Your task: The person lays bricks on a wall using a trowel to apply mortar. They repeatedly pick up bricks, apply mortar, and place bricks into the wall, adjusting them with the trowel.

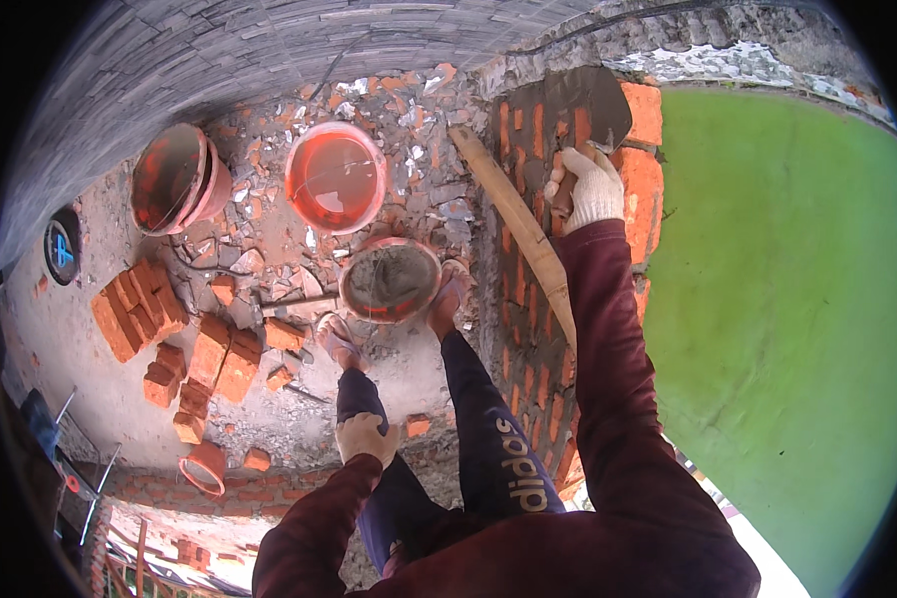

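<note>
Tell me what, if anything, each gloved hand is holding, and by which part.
The right hand grips a trowel by its brown handle. The left hand lies over the left leg, with nothing visibly held.

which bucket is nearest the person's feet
The bucket with thick grey mix in it, standing between the two feet; the other buckets all sit farther off.

A brick wall point(521, 369) borders the right edge of the floor point(399, 367), a plank point(518, 227) along its left side, mortar point(576, 92) on its far end; on the floor, one bucket point(389, 241) stands by the feet point(341, 344), another point(304, 159) beyond it, nested buckets point(214, 197) far left, a hammer point(309, 305) and bricks point(145, 304) nearer left
</note>
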The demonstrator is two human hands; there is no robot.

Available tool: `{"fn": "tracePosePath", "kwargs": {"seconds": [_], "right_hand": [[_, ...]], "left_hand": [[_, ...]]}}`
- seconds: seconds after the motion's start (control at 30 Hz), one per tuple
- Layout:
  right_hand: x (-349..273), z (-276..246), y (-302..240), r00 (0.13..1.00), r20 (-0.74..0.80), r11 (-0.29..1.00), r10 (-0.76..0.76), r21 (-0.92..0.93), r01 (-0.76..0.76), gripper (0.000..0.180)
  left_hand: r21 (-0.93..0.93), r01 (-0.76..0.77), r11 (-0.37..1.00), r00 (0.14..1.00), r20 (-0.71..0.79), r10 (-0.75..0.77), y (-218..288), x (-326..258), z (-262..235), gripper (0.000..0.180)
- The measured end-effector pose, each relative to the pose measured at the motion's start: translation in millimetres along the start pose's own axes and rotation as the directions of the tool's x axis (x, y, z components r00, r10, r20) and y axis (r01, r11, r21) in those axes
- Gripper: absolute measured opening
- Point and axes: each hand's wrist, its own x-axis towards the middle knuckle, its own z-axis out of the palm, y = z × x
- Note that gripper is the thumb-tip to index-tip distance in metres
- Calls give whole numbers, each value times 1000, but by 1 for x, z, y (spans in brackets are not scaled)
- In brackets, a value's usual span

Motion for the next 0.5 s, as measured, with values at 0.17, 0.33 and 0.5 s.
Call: {"fn": "tracePosePath", "kwargs": {"seconds": [0.17,0.33,0.5], "right_hand": [[-22,-22,50,975,-14,927,-222,-311,207,32],[56,-20,41,992,-53,879,115,-460,-127,10],[-22,-39,67,979,-62,944,-195,-283,170,14]], "left_hand": [[18,11,1000,1000,-15,-11,0,-3,5,40],[-14,-26,1000,999,-21,26,-5,-2,-2,38],[10,-10,1000,1000,20,10,-6,-7,-9,34]]}}
